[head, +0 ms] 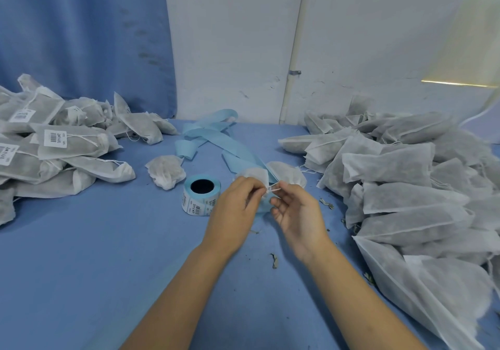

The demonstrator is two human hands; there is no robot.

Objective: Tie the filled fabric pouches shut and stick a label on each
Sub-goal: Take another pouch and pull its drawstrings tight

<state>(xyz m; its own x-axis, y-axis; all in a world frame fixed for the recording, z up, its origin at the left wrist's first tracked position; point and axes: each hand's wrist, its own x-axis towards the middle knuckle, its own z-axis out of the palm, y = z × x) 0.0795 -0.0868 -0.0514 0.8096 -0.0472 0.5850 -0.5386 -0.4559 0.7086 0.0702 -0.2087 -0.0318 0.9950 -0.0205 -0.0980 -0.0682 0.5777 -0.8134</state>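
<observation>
A white filled fabric pouch (284, 174) lies on the blue table just beyond my hands. Its thin white drawstring (273, 188) runs between my fingers. My left hand (238, 209) pinches one end of the string at the pouch's gathered neck. My right hand (295, 211) pinches the other end between thumb and forefinger, its remaining fingers loosely spread. A roll of barcode labels (200, 197) on blue backing stands just left of my left hand.
A heap of labelled, tied pouches (54, 147) fills the left side. A large heap of unlabelled pouches (405, 187) covers the right. One small pouch (166, 172) lies alone behind the roll. Used blue backing strip (213, 136) curls at the back. Dried herb crumbs (274, 260) dot the cloth.
</observation>
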